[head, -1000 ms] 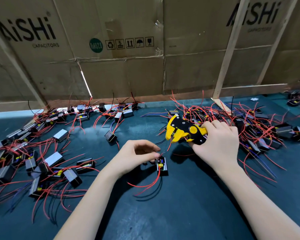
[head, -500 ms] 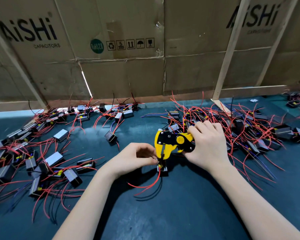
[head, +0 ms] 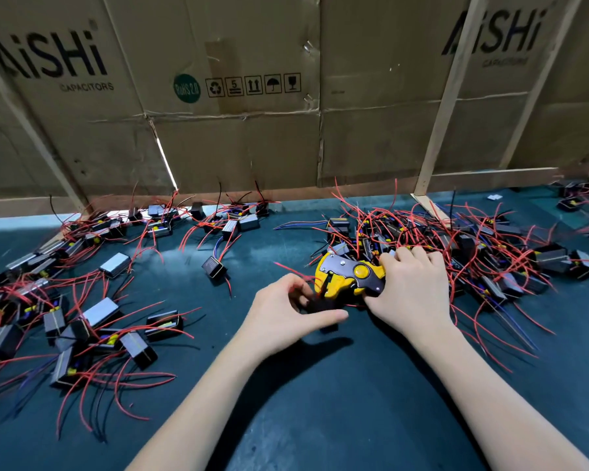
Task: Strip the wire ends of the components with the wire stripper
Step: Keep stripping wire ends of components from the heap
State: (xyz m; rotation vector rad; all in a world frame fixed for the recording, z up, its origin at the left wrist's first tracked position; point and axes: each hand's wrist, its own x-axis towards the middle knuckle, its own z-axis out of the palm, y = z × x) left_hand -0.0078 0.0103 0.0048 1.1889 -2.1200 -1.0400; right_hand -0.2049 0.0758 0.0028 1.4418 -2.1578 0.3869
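While both forearms reach forward over the dark mat (head: 320, 419), the two hands meet at one small black component (head: 320, 305).

Nearest, the left hand (head: 286, 317) is palm down, thumb stretched to the right, fingers curled round the component, which is mostly hidden and blurred. Just beyond, the right hand (head: 412, 287) wraps its fingers around the handles of the yellow wire stripper (head: 349, 277), whose head points left to a red wire (head: 288, 268). Farther, piles of components lie left (head: 92, 321) and right (head: 490, 246), before a cardboard wall (head: 252, 141).
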